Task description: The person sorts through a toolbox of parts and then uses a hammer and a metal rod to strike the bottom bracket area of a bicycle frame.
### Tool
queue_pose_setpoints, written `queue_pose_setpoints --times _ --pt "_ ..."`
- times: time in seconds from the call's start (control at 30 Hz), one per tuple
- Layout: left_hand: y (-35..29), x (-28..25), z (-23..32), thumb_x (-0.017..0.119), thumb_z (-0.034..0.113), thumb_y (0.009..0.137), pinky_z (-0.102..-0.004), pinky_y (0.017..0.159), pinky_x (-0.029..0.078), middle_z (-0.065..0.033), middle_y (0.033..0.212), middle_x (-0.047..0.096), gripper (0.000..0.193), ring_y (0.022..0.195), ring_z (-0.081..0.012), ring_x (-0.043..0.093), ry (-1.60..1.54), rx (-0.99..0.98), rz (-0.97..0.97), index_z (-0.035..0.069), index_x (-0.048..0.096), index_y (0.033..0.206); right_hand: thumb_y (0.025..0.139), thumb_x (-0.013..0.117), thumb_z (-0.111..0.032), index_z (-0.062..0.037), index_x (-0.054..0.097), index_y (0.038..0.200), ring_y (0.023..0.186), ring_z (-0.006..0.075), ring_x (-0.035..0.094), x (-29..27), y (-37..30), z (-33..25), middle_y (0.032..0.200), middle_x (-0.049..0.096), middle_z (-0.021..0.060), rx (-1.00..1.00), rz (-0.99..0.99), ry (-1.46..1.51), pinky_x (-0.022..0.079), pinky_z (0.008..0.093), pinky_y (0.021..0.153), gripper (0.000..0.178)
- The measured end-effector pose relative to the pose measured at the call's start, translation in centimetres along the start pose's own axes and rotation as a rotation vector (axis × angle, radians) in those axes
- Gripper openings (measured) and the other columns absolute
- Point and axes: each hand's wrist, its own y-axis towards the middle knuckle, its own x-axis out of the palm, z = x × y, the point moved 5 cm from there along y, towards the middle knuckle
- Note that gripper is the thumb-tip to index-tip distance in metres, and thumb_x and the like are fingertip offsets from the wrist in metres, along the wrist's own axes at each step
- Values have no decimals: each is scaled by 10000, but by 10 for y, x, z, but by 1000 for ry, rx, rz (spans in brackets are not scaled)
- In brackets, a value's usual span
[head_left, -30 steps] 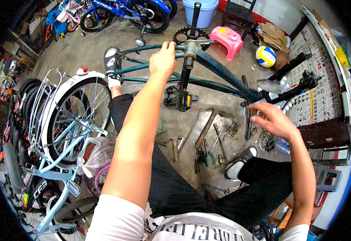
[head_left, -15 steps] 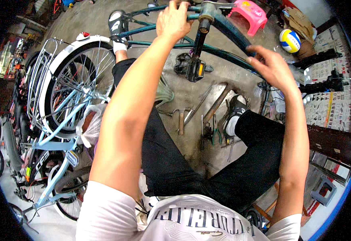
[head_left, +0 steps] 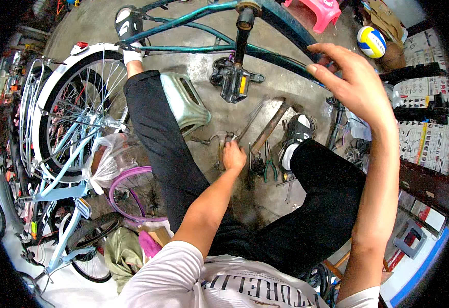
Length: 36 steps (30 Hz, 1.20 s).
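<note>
From my remote seat I take the teal bicycle frame point(head_left: 285, 21) as my landmark; it runs across the top of my view, partly cut off by the upper edge. My right hand point(head_left: 349, 77) is at the frame's right side, fingers curved and thumb held apart from them, so the grip there is loosely parted. The fingertips overlap the tubing in my view, and I cannot tell whether they touch it.

My left hand point(head_left: 233, 156) is down below the frame, at the tools on the concrete floor point(head_left: 193, 59). Its bent fingers are beside a hammer-like tool point(head_left: 221, 148), but I cannot tell whether that grip has closed on anything.

A crank arm point(head_left: 242, 45) hangs from the frame, and a black pedal point(head_left: 234, 84) with an amber reflector sits just below it. Lower down from the frame I see a rusty bar point(head_left: 269, 126) and green-handled pliers point(head_left: 270, 165). A pale green stool point(head_left: 186, 100) is below the frame's left part, next to my trouser leg. Left of the frame and lower stands a light-blue bicycle point(head_left: 65, 191); beyond the frame's right side are a pink stool point(head_left: 319, 13) and a ball point(head_left: 371, 42).
</note>
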Motion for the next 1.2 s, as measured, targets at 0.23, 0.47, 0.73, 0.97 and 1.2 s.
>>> queue_pose_setpoints --times 0.23,0.47,0.73,0.97,1.2 --pt "10 24 1 683 177 880 -483 938 513 -204 1157 588 336 1085 -409 601 157 70 14 -3 589 1148 917 699 -354 -51 673 1190 866 295 678 -9 -6 18 949 691 157 3 43 57 531 399 773 409" --pt "19 23 35 661 232 908 -479 881 523 -185 1099 602 288 1054 -379 621 127 247 -11 20 593 1090 946 696 -221 -18 628 1273 861 155 619 -5 -8 29 995 679 92 13 -65 31 514 305 800 391" --pt "-40 56 80 683 215 891 -456 924 491 -155 1098 639 297 1087 -333 610 190 569 -112 33 612 1115 966 681 -225 -24 628 1285 876 126 616 -7 -15 34 1005 681 74 20 -53 24 513 289 801 380" --pt "-55 70 71 679 227 901 -460 927 510 -160 1125 631 295 1089 -344 618 171 475 -310 36 611 1115 1002 628 -209 -24 605 1335 981 127 614 -13 -30 48 1071 674 63 171 -126 452 476 264 920 382" --pt "-26 -7 65 630 198 919 -464 862 529 -150 1075 654 302 1020 -353 650 -62 320 -91 86 615 1199 1024 548 -341 -5 620 894 728 226 547 76 -194 229 766 612 98 805 694 209 450 402 692 367"
